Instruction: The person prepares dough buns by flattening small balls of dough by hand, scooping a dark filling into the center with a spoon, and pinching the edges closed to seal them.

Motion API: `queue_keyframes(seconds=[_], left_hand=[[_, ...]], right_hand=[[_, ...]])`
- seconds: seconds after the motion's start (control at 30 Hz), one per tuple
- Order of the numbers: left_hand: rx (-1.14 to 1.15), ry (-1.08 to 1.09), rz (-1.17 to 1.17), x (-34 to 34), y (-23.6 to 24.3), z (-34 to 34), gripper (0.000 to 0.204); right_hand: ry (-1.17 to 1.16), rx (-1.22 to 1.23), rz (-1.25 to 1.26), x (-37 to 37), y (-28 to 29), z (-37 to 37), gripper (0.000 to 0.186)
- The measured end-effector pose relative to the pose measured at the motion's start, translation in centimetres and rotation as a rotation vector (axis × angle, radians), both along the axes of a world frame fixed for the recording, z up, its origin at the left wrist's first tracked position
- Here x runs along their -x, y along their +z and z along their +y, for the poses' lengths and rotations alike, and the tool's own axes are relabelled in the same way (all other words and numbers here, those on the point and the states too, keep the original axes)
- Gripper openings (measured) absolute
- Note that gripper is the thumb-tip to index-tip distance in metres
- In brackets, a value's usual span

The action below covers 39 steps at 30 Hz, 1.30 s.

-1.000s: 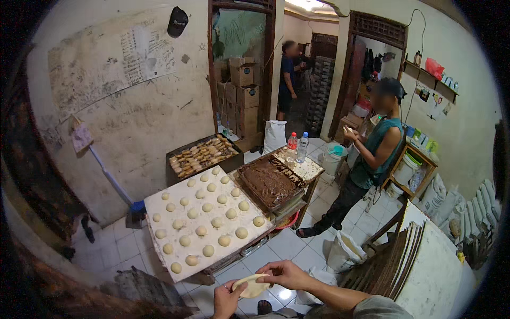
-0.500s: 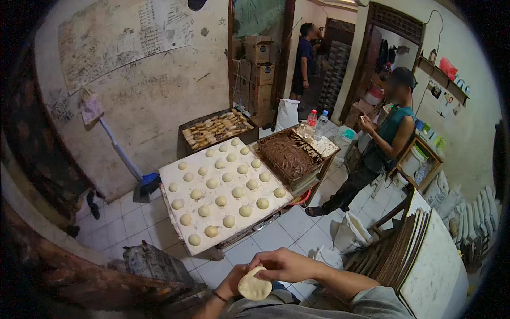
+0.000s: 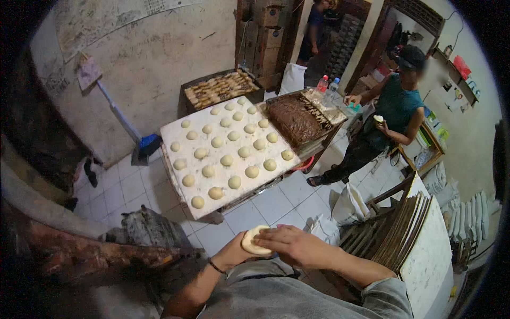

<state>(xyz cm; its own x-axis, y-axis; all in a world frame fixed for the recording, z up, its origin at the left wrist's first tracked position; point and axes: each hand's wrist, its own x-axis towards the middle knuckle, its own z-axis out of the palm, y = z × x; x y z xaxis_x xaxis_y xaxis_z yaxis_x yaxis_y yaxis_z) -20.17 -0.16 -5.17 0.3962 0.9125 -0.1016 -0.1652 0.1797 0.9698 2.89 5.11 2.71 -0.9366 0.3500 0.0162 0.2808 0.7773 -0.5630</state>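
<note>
A flattened round of pale dough point(image 3: 255, 238) rests in my left hand point(image 3: 232, 253), whose fingers curl around its underside and left edge. My right hand point(image 3: 300, 245) comes from the right, its fingers bunched together and pressed onto the dough's face. Those fingers cover the right part of the round. Beyond my hands stands a white floured board point(image 3: 175, 157) bearing several rows of dough balls point(image 3: 234, 182). Brown filling point(image 3: 292, 118) lies in a mass on a table just past the board's right side.
A co-worker point(image 3: 396, 109) stands beyond the filling at right, holding a piece of dough point(image 3: 378, 119). Behind the board is a dark tray of filled pieces point(image 3: 220, 87). Stacked boards point(image 3: 396, 236) stand close on my right; a broom point(image 3: 146, 146) leans left.
My right hand has shifted from pinching the dough's upper edge to pressing on its face. The dough is higher in view. The co-worker's hands have parted, one reaching toward the bottles.
</note>
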Motion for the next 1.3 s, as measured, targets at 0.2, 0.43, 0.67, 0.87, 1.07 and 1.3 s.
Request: queue_keyframes(seconds=[0.2,0.43,0.67,0.87,1.07,1.3], left_hand=[[0.299,-0.213,-0.143,0.0,-3.3,1.0,0.041],[-0.017,-0.073,-0.070,-0.1,-3.5,-0.4,0.060],[-0.001,-0.055,0.025,1.1,-2.0,-0.6,0.065],[-0.079,-0.015,0.099,1.8,-2.7,-0.8,0.059],[-0.083,0.000,0.144,2.4,-3.1,-0.8,0.057],[0.001,-0.189,0.028,2.9,-2.1,0.6,0.053]], right_hand=[[-0.672,0.681,0.321,2.2,-2.0,0.5,0.030],[-0.114,0.025,0.063,2.0,-1.2,-1.1,0.035],[-0.134,0.007,0.058,2.7,-1.4,-1.2,0.048],[-0.151,0.077,0.097,3.6,-2.0,-2.1,0.044],[-0.140,-0.110,-0.112,4.3,-0.4,-2.7,0.067],[-0.084,-0.188,-0.189,3.7,-1.2,-1.7,0.061]])
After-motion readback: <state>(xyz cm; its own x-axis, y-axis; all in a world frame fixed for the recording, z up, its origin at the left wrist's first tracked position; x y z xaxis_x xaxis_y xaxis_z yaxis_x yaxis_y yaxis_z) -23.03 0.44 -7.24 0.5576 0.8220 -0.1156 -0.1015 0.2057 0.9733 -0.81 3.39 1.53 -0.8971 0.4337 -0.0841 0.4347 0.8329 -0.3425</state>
